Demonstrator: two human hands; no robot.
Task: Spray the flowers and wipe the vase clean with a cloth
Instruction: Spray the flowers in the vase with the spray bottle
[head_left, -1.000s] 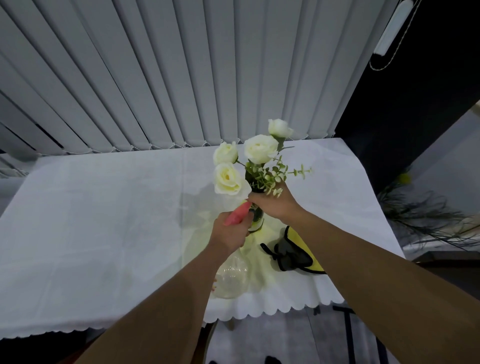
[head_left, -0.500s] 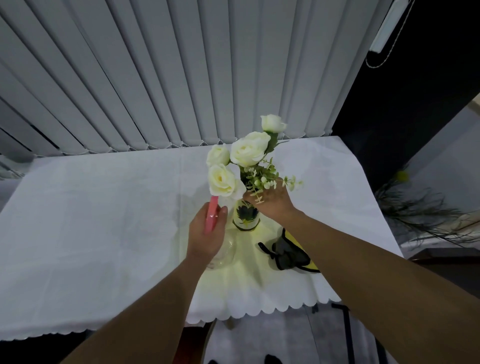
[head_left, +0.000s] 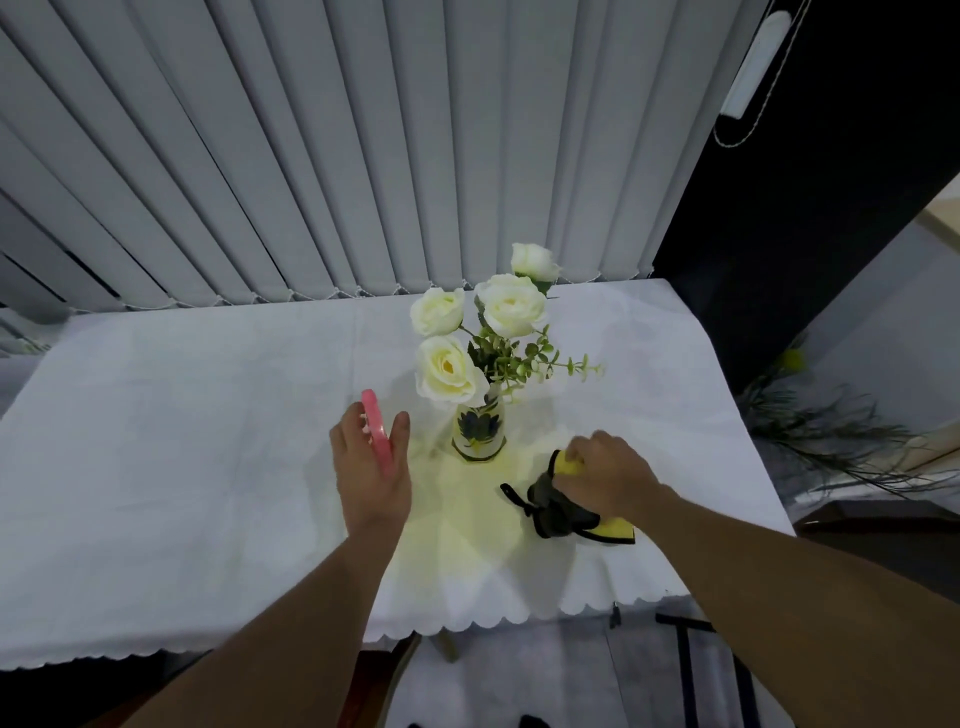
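Observation:
White roses with green sprigs stand in a small cream vase painted with blue leaves, right of the table's middle. Left of the vase, my left hand hovers with fingers spread around the pink head of the spray bottle; the bottle's clear body is hidden under the hand. Right of the vase, my right hand is closed on a yellow and black cloth that lies on the table.
A white tablecloth with a scalloped front edge covers the table. Grey vertical blinds hang right behind it. Dark plant fronds lie past the table's right edge.
My right hand left the flower stems and dropped onto the cloth. My left hand lowered the spray bottle away from the flowers and loosened its fingers. The vase now stands uncovered.

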